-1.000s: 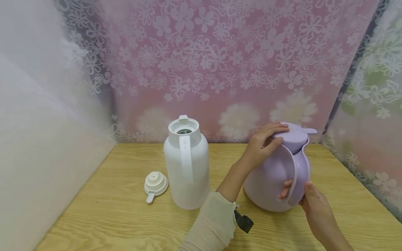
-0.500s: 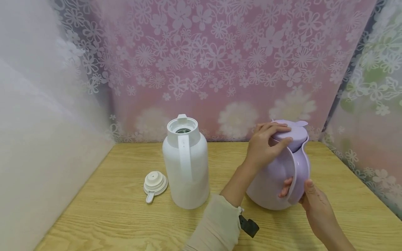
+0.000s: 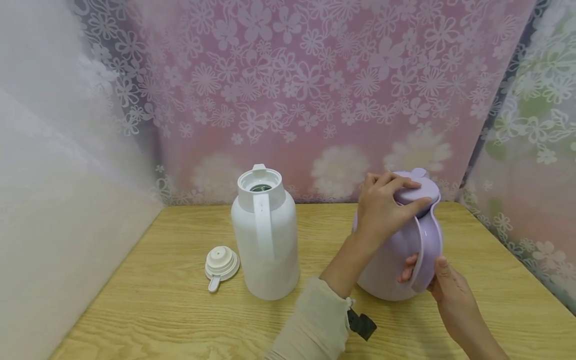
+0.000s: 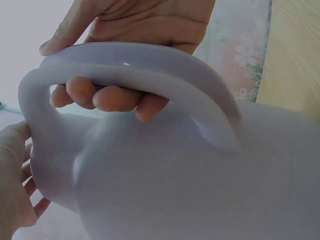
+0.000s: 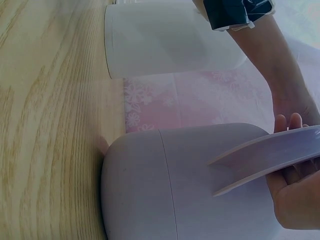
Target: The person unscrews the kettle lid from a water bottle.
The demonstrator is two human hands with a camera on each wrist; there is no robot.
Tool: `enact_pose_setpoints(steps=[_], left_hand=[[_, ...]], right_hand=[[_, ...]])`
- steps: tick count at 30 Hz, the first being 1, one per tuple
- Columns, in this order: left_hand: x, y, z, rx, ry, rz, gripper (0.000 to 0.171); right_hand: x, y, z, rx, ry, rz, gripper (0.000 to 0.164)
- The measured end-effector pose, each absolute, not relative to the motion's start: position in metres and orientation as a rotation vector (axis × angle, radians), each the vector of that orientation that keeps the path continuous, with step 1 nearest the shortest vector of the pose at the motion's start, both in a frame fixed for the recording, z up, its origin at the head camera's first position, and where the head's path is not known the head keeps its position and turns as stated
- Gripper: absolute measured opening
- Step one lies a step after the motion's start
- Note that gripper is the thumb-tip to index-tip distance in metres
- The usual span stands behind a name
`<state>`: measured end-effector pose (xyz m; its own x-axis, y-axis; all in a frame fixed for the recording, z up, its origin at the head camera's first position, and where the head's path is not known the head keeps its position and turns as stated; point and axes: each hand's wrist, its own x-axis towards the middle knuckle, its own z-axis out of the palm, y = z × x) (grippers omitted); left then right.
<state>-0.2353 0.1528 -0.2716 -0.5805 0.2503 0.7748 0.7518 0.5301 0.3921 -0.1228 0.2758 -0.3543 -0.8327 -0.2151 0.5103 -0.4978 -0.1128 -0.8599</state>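
One wood-grain table [image 3: 180, 320] bears two thermal jugs. The lilac jug [image 3: 382, 272] stands on the right, within both hands' hold; the white jug [image 3: 283, 235], its mouth uncovered, stands apart to its left. The right hand [image 3: 454, 300] grips the lilac handle [image 3: 431, 250], fingers through its loop. Higher up, the left hand [image 3: 382, 205] clasps the lilac lid [image 3: 425, 190] from the left. A cream stopper [image 3: 221, 262] lies just beside the white jug.

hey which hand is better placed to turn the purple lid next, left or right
Probably the left hand: its thumb and fingers already rest on the purple lid. The right hand is wrapped around the handle, so it seems better suited to steadying the jug.
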Motion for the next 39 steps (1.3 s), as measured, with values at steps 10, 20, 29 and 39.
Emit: enact_pose_setpoints(steps=[10,20,29,39], left_hand=[[-0.246,0.135,-0.274,-1.112,-2.041,-1.009,0.029],[-0.260,0.130,-0.286,-1.359,-1.954,-1.299,0.031],[-0.257,0.132,-0.285,-1.323,-1.967,-1.351,0.030],[-0.247,0.134,-0.279,-1.154,-2.078,-1.162,0.029]], right_hand=[[-0.123,0.274,-0.354,0.794,-1.953,2.034,0.048],[-0.122,0.275,-0.357,0.715,-1.984,2.045,0.047],[-0.122,0.275,-0.353,0.767,-1.960,2.063,0.047],[-0.122,0.276,-0.353,0.744,-1.960,2.058,0.046]])
